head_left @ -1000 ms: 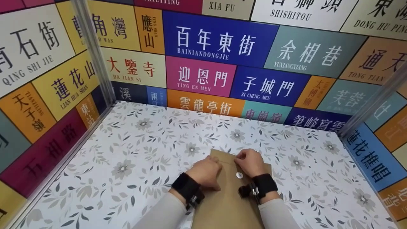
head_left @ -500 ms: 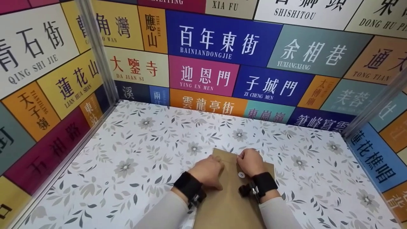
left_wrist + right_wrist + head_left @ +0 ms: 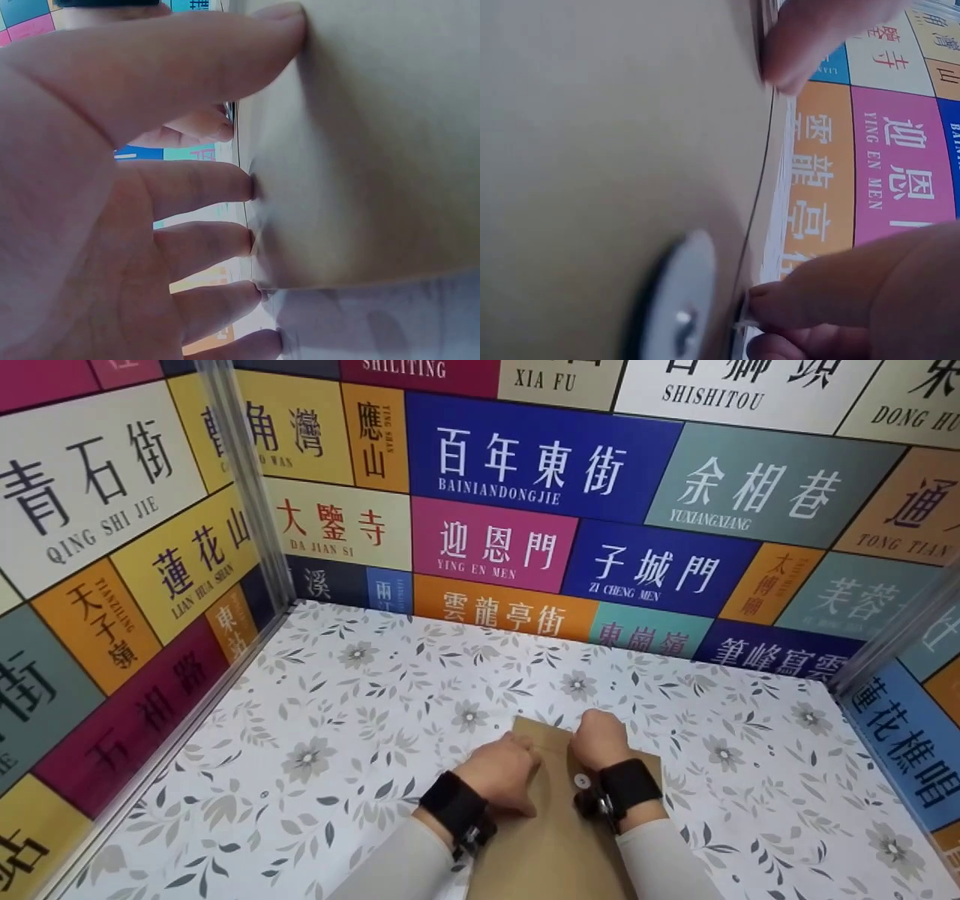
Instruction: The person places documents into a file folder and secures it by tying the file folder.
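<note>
A brown kraft-paper envelope (image 3: 555, 840) lies on the patterned table, its narrow end pointing away. My left hand (image 3: 499, 772) rests on its left side; in the left wrist view the fingers (image 3: 202, 180) are spread fairly straight, their tips touching the paper. Close to the envelope's far right, my right hand (image 3: 602, 741) is curled. Its thumb and fingers pinch a thin pale string (image 3: 744, 325) beside a dark edge-on disc in the right wrist view; the string is mostly hidden. A round white button (image 3: 582, 781) sits on the paper just below the right hand.
White cloth with grey flowers and leaves covers the table (image 3: 360, 712). Behind it rises a wall (image 3: 547, 457) of coloured street-name signs, with side panels at left and right. Metal corner posts (image 3: 259, 480) join the panels.
My right hand has rolled over at the envelope's far edge, so its knuckles now hide the pinching fingertips. The left hand keeps its place on the paper. The head view has shifted slightly.
</note>
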The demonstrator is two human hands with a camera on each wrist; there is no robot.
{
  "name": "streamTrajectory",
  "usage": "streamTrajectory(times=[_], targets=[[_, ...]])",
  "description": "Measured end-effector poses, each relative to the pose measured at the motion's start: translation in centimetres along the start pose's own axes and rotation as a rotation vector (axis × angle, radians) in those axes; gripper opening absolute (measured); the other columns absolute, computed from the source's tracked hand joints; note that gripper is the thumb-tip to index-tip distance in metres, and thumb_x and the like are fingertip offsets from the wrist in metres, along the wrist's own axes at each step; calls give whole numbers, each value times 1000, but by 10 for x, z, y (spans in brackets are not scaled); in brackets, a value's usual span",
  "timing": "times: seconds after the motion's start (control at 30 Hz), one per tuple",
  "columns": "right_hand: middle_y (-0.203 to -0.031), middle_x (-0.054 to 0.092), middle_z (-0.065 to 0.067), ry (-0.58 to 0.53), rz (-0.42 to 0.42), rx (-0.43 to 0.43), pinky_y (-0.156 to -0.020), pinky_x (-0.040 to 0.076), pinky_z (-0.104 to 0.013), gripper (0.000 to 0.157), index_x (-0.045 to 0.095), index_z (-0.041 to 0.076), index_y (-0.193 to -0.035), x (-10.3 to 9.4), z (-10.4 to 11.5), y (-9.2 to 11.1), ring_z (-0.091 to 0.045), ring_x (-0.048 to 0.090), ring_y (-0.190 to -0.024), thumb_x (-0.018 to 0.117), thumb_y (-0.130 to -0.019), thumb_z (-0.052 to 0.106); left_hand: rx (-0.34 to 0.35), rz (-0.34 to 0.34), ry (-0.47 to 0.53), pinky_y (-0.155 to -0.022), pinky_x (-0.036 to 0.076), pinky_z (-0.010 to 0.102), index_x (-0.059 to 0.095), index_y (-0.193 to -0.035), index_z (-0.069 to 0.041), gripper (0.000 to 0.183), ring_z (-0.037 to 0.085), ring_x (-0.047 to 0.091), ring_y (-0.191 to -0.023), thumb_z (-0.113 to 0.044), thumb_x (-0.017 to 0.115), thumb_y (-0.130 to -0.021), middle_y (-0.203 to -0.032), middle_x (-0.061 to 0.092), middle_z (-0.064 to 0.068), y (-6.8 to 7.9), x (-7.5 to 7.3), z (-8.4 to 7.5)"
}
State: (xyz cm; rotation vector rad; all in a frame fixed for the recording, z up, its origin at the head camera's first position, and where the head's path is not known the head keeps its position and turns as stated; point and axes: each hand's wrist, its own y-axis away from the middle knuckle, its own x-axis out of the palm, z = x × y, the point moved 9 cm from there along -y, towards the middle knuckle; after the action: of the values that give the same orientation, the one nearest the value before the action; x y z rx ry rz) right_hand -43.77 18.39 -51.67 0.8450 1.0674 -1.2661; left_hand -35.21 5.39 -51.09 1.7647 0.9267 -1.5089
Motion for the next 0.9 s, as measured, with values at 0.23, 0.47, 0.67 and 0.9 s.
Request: streamTrajectory(times=[0.23,0.47,0.67,0.9], targets=[[-65,54,-7,-93,40,1,-61,49,-41,17,59,5,-66,0,-8,-6,-25,51,-61,63,-82,4,-5,-1,-21,-79,54,31,73,-110,-13,56,20,56,-103,-47,92,-70,-108,58,0,0,-1,0],[-68,61,-3,-569,30,62,-56,47,-27,8,62,3,-88,-1,-27,-5,-15,59,-60,65,-81,0,-5,29,-4,-82,55,33,72,-114,-11,60,23,57,-106,-49,92,-72,-112,60,3,-2,5,-1],[-79,66,-3,-938,86,184,-56,46,-23,14,63,-6,-103,6,-38,-7,-12,57,-65,59,-90,-3,-19,28,-7,-81,56,35,71,-115,-11,62,24,57,-109,-48,93,-70,-122,61,5,-3,6,0],[-82,65,-2,-1070,91,225,-51,38,-24,12,67,0,-106,-5,-40,-4,-11,44,-57,64,-95,1,-28,23,-1,-79,57,37,72,-114,-11,63,25,58,-110,-49,93,-70,-127,62,6,-3,6,2]])
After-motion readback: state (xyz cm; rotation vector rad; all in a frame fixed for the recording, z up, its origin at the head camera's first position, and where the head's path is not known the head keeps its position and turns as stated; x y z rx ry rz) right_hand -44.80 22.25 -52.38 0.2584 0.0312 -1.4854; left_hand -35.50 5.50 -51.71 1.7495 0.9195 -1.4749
